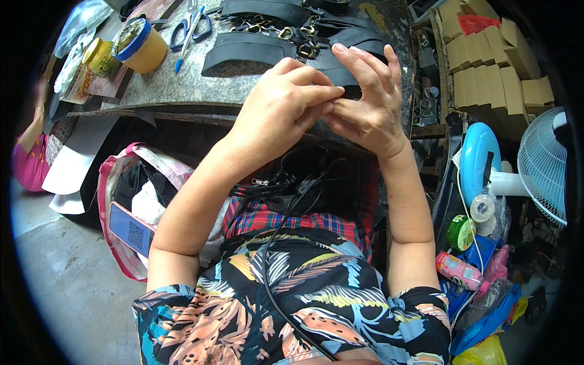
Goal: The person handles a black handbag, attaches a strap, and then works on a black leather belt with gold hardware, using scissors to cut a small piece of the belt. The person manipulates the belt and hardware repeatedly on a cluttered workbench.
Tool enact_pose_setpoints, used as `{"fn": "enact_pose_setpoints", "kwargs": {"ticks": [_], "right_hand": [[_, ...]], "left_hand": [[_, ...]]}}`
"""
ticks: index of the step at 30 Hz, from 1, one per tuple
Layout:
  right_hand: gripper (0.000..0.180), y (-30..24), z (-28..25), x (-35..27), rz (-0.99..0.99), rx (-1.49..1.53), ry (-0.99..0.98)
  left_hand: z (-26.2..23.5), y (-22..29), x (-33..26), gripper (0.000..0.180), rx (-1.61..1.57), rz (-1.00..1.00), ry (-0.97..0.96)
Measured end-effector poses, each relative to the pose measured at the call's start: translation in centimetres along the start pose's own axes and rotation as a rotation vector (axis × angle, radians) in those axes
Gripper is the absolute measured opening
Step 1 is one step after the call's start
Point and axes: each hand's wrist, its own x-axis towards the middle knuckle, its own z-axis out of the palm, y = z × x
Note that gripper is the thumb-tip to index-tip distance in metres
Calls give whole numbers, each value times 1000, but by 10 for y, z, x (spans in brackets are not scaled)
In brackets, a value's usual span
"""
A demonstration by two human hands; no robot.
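Observation:
Just beyond the table's near edge, my two hands meet at the fingertips. My left hand (283,103) is closed in a pinch, its thumb and forefinger pressed together. Against it, my right hand (368,115) pinches with thumb and forefinger while its other fingers stretch upward. Whatever lies between the fingertips is too small or hidden to name. Behind the hands, black leather-like straps (246,52) with metal rings and clasps (304,45) lie in a pile on the table (182,85). Blue-handled scissors (193,30) and a blue pen (187,45) rest left of them.
A tub with a blue rim (146,52) and a yellow-lidded jar (100,58) stand at the table's left. A bag (109,176) with a phone (129,230) sits low left. Right are a fan (544,164) and cardboard boxes (486,85). Another person (33,149) is far left.

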Motion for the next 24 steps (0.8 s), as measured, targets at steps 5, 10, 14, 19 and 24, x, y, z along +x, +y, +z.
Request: {"fn": "enact_pose_setpoints", "kwargs": {"ticks": [5,10,14,19,24], "right_hand": [[16,0,-1,-1,-37,-11,-2],[15,-5,5,0,-48,10,8],[23,-6,5,1,-57,-8,-5],[31,-5,-4,0,0,-18,-81],[27,-2,-5,1,25,-1,-100]], "left_hand": [[-5,2,0,18,-80,-99,66],[-5,-3,1,16,-309,-381,-19],[0,-7,3,19,-399,-503,40],[-10,-5,3,19,-487,-359,365],[-48,6,-18,21,-264,-265,223]]}}
